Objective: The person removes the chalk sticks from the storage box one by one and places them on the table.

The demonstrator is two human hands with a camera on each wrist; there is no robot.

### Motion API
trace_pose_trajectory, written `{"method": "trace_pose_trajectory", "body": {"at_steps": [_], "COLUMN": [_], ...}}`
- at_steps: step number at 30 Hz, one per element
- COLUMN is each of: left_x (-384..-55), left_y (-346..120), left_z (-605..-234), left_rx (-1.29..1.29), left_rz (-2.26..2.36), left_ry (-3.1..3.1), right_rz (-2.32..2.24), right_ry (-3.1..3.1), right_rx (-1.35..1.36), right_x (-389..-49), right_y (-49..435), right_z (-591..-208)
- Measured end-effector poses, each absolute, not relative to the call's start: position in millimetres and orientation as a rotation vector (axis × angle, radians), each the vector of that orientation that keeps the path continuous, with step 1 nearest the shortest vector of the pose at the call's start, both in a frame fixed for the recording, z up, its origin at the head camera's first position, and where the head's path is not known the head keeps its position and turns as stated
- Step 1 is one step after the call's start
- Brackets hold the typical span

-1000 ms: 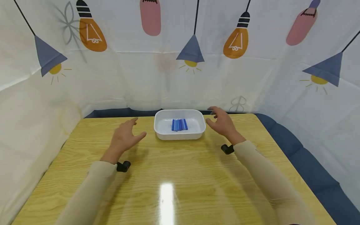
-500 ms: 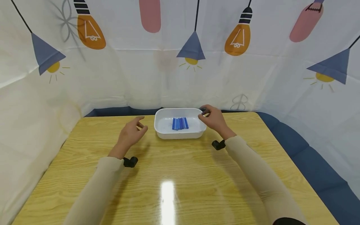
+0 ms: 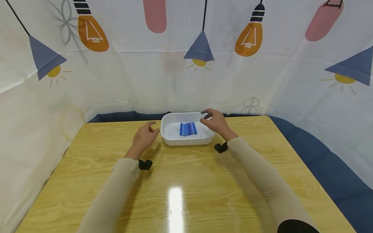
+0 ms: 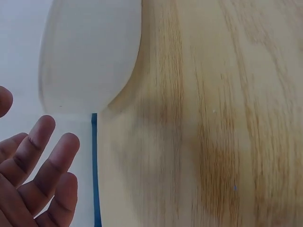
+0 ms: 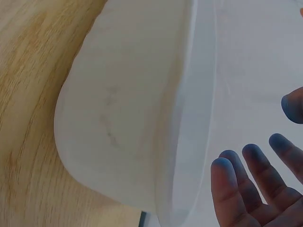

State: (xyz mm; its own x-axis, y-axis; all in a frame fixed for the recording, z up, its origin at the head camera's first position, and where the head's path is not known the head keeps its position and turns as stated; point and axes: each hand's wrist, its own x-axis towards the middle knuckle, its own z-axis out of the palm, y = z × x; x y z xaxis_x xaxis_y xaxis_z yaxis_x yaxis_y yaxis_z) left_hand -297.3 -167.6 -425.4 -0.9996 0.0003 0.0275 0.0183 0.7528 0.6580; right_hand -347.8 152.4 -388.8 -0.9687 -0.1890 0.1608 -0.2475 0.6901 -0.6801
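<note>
A white plastic tub (image 3: 186, 142) stands near the far edge of the wooden table (image 3: 204, 181). Inside it, a row of blue sticks (image 3: 188, 129) in several shades lies side by side. Just left of the tub is my left hand (image 3: 144, 136), fingers loosely bent with nothing in them; the left wrist view has its fingertips (image 4: 66, 146) close to the tub's end wall. My right hand (image 3: 215, 122) hovers over the tub's right end, thumb and fingers apart and holding nothing. Bluish stains mark the right fingertips (image 5: 253, 152).
A white curtain (image 3: 145, 81) printed with lamps and bulbs hangs behind the table. Dark blue padding (image 3: 320, 161) runs along the right and far sides. Black camera mounts sit at both wrists, and a dark round object (image 3: 297, 226) shows at the bottom right.
Both hands have moved inward: the left hand rightward to the tub's left side, the right hand leftward from beside the tub to over its right end. The blue sticks lie as before.
</note>
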Motion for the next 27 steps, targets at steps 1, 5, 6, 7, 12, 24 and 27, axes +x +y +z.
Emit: {"method": "trace_pose_trajectory", "body": {"at_steps": [1, 5, 6, 7, 12, 24, 27], "left_x": [-299.2, -306.2, -307.6, -309.0, -314.9, -318.0, -319.7], "left_y": [-166.2, -160.8, -159.1, -157.3, -148.8, -135.9, -132.4], "left_z": [-426.3, -428.7, -429.0, -429.6, -435.4, -439.3, -441.3], "left_rx": [-0.006, 0.045, 0.06, 0.072, 0.112, 0.198, 0.228], "left_rz": [-1.107, -1.162, -1.186, -1.209, -1.259, -1.153, -1.148], "left_ry": [-2.914, -2.909, -2.907, -2.902, -2.891, -2.817, -2.81], "right_rz": [1.162, 1.215, 1.237, 1.253, 1.296, 1.273, 1.266], "right_ry": [-2.821, -2.841, -2.842, -2.843, -2.838, -2.816, -2.844], "right_rx": [0.356, 0.308, 0.296, 0.286, 0.271, 0.323, 0.299], "right_x": [-349.0, -352.9, -353.5, -354.3, -357.3, -364.1, -368.2], "right_y": [151.2, 146.4, 145.1, 144.0, 139.3, 131.1, 127.6], "right_z": [-389.5, -392.1, -392.7, -393.5, -399.5, -405.6, -408.1]}}
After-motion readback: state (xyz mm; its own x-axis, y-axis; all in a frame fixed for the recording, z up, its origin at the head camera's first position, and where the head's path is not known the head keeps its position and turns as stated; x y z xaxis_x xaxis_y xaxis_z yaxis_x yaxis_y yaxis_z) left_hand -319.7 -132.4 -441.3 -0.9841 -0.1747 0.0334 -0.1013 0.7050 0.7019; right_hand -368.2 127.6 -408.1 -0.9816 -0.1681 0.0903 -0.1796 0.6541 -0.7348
